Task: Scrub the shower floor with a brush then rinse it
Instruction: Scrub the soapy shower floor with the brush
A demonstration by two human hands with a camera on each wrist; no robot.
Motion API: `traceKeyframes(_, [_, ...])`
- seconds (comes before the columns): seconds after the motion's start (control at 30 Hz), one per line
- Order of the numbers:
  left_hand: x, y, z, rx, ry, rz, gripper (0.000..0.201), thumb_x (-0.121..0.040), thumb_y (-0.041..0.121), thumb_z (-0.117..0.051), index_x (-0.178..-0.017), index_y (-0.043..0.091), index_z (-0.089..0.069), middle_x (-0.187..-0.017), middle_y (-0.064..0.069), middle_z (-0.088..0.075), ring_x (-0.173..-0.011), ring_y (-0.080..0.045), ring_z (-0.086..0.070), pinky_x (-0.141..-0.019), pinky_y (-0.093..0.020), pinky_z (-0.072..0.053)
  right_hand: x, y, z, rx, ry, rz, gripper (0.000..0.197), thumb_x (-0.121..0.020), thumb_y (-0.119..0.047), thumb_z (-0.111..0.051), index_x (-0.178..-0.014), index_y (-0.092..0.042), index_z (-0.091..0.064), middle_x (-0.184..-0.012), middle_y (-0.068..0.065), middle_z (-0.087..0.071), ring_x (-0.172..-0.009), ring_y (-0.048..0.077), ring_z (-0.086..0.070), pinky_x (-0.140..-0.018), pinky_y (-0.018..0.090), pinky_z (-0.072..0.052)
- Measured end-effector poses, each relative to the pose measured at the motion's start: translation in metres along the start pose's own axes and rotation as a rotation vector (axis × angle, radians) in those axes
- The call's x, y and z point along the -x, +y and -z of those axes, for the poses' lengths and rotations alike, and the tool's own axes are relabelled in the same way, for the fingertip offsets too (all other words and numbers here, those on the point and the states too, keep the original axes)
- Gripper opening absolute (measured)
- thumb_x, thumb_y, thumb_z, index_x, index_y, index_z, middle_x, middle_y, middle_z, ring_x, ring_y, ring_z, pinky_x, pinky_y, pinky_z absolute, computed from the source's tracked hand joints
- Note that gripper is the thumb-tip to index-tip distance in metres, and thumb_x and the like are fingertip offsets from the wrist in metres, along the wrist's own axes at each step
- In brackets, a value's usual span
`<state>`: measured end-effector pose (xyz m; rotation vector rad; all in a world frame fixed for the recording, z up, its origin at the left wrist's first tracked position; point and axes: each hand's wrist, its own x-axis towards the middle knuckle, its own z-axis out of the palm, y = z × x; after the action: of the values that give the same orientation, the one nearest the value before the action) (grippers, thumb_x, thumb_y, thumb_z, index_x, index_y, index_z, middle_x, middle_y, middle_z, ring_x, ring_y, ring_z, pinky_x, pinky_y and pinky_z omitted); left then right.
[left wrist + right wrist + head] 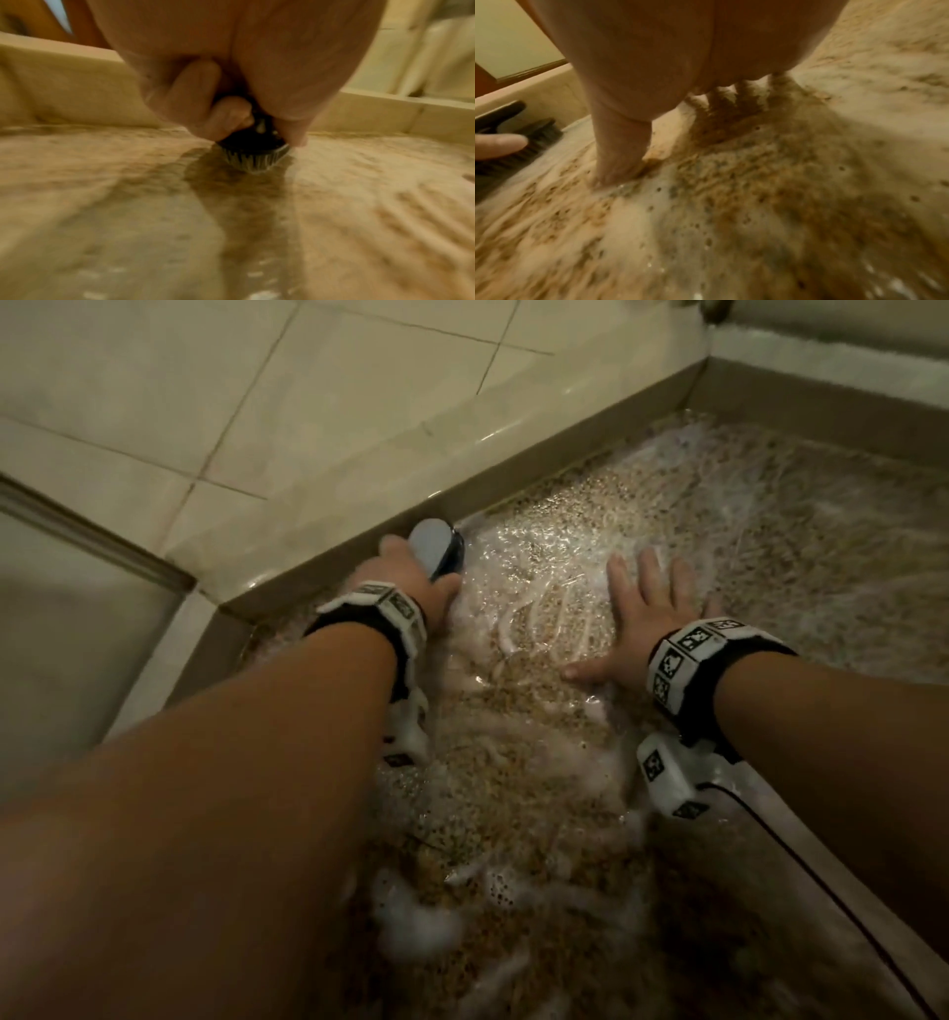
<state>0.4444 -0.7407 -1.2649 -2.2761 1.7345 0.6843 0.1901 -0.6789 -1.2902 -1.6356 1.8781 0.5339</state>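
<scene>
Shower floor (667, 516), speckled brown and wet, carries streaks of white foam (411, 916). At its far left edge, just beside the raised tiled curb (359, 469), the scrub brush (436, 546) stands bristles-down on the floor. The left hand (411, 577) curls its fingers (185, 95) around the brush's dark body. The right hand (637, 618) lies flat, fingers spread, pressing the soapy floor near the brush and holding nothing.
</scene>
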Motion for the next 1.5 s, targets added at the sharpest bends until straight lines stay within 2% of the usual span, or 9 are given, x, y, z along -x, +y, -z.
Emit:
traceKeyframes(0.23, [0.027, -0.107, -0.003, 0.066, 0.01, 0.273, 0.087, -0.09, 0.069, -0.057, -0.144, 0.006, -0.031, -0.126, -0.022, -0.059, -0.096, -0.04, -0.061, -0.069, -0.042, -0.045, 0.004, -0.01, 0.009, -0.022, -0.062, -0.032, 0.151, -0.05, -0.087, -0.073, -0.151, -0.04, 0.03, -0.159, -0.005, 0.038, -0.149, 0.034, 0.028, -0.12, 0.065, -0.003])
traceKeyframes(0.4, [0.045, -0.122, -0.002, 0.024, -0.012, 0.341, 0.089, -0.091, 0.069, -0.056, -0.146, 0.004, -0.031, -0.126, -0.022, -0.059, -0.081, -0.034, -0.055, -0.065, -0.041, -0.046, 0.001, -0.009, 0.009, -0.004, -0.055, -0.024, 0.153, -0.046, -0.087, -0.073, -0.151, -0.041, 0.028, -0.16, -0.003, 0.036, -0.148, 0.037, 0.027, -0.118, 0.067, -0.002])
traceKeyframes(0.53, [0.066, -0.08, -0.019, -0.03, -0.002, 0.155, 0.08, -0.092, 0.068, -0.056, -0.142, 0.007, -0.043, -0.132, -0.017, -0.059, -0.105, -0.037, -0.062, -0.079, -0.038, -0.05, 0.002, -0.004, 0.008, 0.0, -0.014, 0.008, 0.142, -0.058, -0.083, -0.073, -0.154, -0.039, 0.022, -0.163, -0.002, 0.031, -0.15, 0.038, 0.021, -0.119, 0.064, -0.004])
traceKeyframes(0.7, [0.094, 0.021, -0.052, 0.082, -0.068, -0.125, 0.068, -0.09, 0.063, -0.063, -0.135, 0.016, -0.042, -0.106, -0.004, -0.062, -0.095, -0.029, -0.063, -0.076, -0.035, -0.049, -0.003, 0.012, 0.026, -0.103, 0.086, 0.122, 0.059, -0.096, -0.028, -0.051, -0.151, -0.033, -0.03, -0.168, 0.001, -0.007, -0.153, 0.038, -0.007, -0.122, 0.058, -0.016])
traceKeyframes(0.8, [0.121, 0.084, -0.084, 0.093, -0.173, -0.249, 0.056, -0.09, 0.061, -0.064, -0.123, 0.02, -0.045, -0.086, 0.0, -0.06, -0.088, -0.029, -0.066, -0.07, -0.036, -0.05, -0.004, 0.018, 0.039, -0.109, 0.081, 0.119, 0.052, -0.1, -0.004, -0.046, -0.151, -0.012, -0.042, -0.164, 0.01, -0.024, -0.146, 0.036, -0.029, -0.117, 0.037, -0.027])
traceKeyframes(0.9, [0.12, 0.098, -0.091, 0.121, -0.193, -0.246, 0.055, -0.089, 0.061, -0.064, -0.119, 0.021, -0.041, -0.085, 0.0, -0.058, -0.083, -0.029, -0.063, -0.074, -0.039, -0.053, -0.009, 0.026, 0.046, -0.067, 0.072, 0.155, 0.049, -0.1, -0.006, -0.048, -0.148, -0.01, -0.046, -0.16, 0.012, -0.032, -0.144, 0.035, -0.034, -0.117, 0.041, -0.028])
traceKeyframes(1.17, [0.054, -0.052, -0.022, 0.005, 0.013, 0.057, 0.082, -0.093, 0.064, -0.059, -0.148, 0.007, -0.037, -0.139, -0.018, -0.055, -0.115, -0.038, -0.06, -0.086, -0.04, -0.047, -0.006, 0.011, 0.04, -0.036, 0.139, 0.064, 0.038, -0.098, -0.018, -0.053, -0.134, -0.007, -0.058, -0.143, 0.019, -0.05, -0.13, 0.039, -0.049, -0.101, 0.042, -0.041])
traceKeyframes(1.33, [0.069, -0.14, -0.02, 0.108, 0.021, 0.374, 0.091, -0.091, 0.071, -0.054, -0.149, 0.003, -0.032, -0.131, -0.023, -0.058, -0.099, -0.04, -0.062, -0.07, -0.042, -0.047, 0.003, -0.04, 0.027, 0.057, 0.157, 0.157, 0.029, -0.084, -0.034, -0.061, -0.111, -0.027, -0.057, -0.126, 0.007, -0.047, -0.128, 0.035, -0.038, -0.102, 0.053, -0.042])
traceKeyframes(1.5, [0.092, -0.194, -0.027, 0.15, 0.02, 0.571, 0.095, -0.091, 0.074, -0.051, -0.148, 0.002, -0.027, -0.138, -0.025, -0.053, -0.111, -0.045, -0.06, -0.084, -0.051, -0.053, -0.001, -0.091, 0.002, 0.06, 0.142, 0.209, 0.064, -0.084, -0.034, -0.066, -0.14, -0.011, -0.045, -0.152, 0.011, -0.027, -0.144, 0.034, -0.024, -0.114, 0.055, -0.034])
